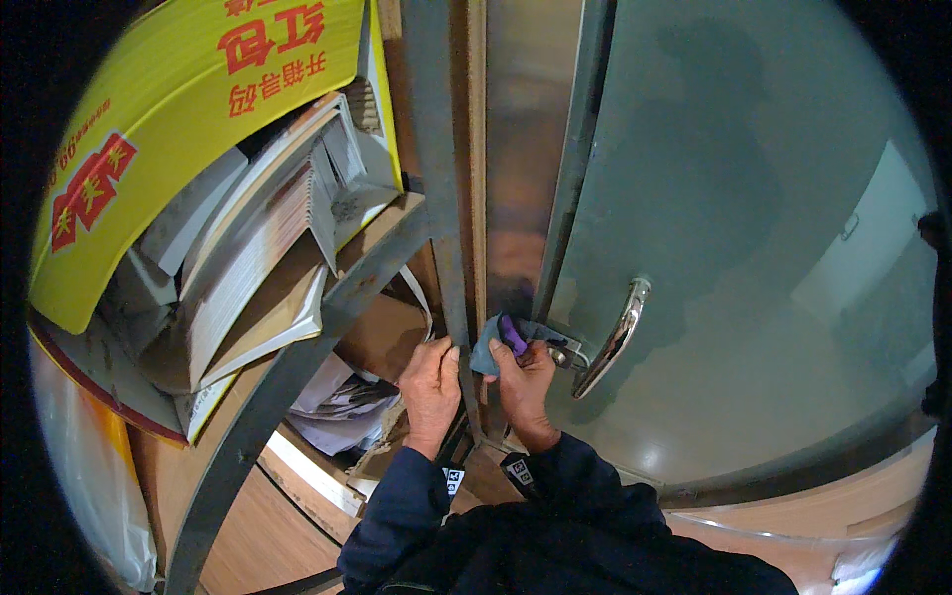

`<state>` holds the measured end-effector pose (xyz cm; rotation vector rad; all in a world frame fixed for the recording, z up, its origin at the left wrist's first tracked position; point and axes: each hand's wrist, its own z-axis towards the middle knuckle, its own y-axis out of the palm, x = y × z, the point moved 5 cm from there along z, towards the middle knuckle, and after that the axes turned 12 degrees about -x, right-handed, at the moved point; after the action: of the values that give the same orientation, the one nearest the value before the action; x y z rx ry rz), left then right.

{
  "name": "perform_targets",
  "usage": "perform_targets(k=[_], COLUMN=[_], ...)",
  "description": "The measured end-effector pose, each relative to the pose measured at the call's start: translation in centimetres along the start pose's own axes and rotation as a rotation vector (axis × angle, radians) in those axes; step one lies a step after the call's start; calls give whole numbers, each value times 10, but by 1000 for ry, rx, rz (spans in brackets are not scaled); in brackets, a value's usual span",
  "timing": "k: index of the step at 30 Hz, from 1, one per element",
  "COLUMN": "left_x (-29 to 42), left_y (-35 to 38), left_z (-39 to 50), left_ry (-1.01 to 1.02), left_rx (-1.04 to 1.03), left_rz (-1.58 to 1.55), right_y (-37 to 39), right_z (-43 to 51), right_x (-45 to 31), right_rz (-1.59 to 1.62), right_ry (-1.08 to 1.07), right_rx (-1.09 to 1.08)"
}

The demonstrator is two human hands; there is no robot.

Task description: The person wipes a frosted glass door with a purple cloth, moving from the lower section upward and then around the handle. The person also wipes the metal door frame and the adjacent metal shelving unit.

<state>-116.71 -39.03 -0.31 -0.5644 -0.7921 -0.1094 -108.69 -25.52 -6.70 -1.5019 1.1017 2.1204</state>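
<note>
My left hand [431, 388] is at the upright grey metal post [440, 171] of a shelf, its thumb along the post's edge and its fingers curled round it. In my right hand [526, 390] is a bunched blue-grey cloth [487, 348] with a purple piece [512, 335] showing at its fold. The cloth is beside the post, in front of a shiny metal door frame [524, 149]. Just right of this hand is a metal lock fitting [563, 346] on a glass door [692, 223]. A curved chrome door handle [619, 338] stands out from the glass.
Left of me, a shelf with a grey metal edge [245, 416] carries a yellow cardboard box [171, 141] bearing writing. Thick books or folders [260, 290] lean inside it. Loose papers [349, 413] lie lower down. A clear plastic bag [97, 476] hangs at the far left.
</note>
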Motion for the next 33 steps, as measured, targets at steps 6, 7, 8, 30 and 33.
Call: perform_targets(k=[6,7,8,30,33], left_x=[2,1,1,-3,-3], left_y=[0,0,0,4,5], left_z=[0,0,0,-4,-4], left_ry=[52,51,49,68,62], left_rx=[-9,-16,-26,-58,-61], left_rz=[51,56,55,72,73], right_y=[-33,-42,-43,-86,-96], right_z=[-17,-23,-24,-11,-8], right_x=[62,74,79,74,68], right_rz=[59,15,126,113,88], right_ry=[261,373,325,234,300], right_rx=[48,137,157,64,54])
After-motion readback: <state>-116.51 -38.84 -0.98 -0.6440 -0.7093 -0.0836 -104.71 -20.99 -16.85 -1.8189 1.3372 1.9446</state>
